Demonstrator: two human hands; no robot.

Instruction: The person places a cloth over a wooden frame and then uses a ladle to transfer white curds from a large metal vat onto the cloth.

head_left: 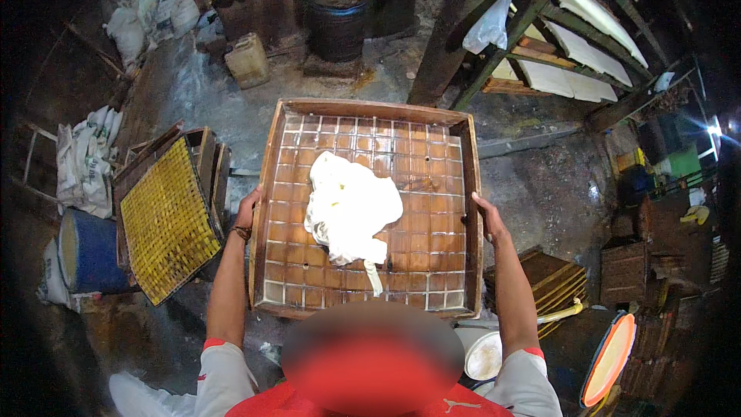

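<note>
Between my two hands is a square wooden tray [278,185] with raised sides. Its wet brown bottom is marked off in a grid of pale lines. On that bottom lies a crumpled white cloth [359,212], left of the middle, with a narrow strip trailing toward the near edge. My left hand [248,212] grips the tray's left side, a dark band round its wrist. My right hand [489,218] grips the right side, thumb at the top edge. The other fingers of both hands are mostly hidden behind the tray's sides.
Left are a yellow woven panel [170,220] leaning on wooden frames, a blue drum [93,251] and white sacks [86,158]. Ahead stand a dark vat [337,31] and a jerrycan [248,60]. A rack [567,38] holds white sheets. Right are stacked trays [544,282] and an orange-rimmed basin [610,359].
</note>
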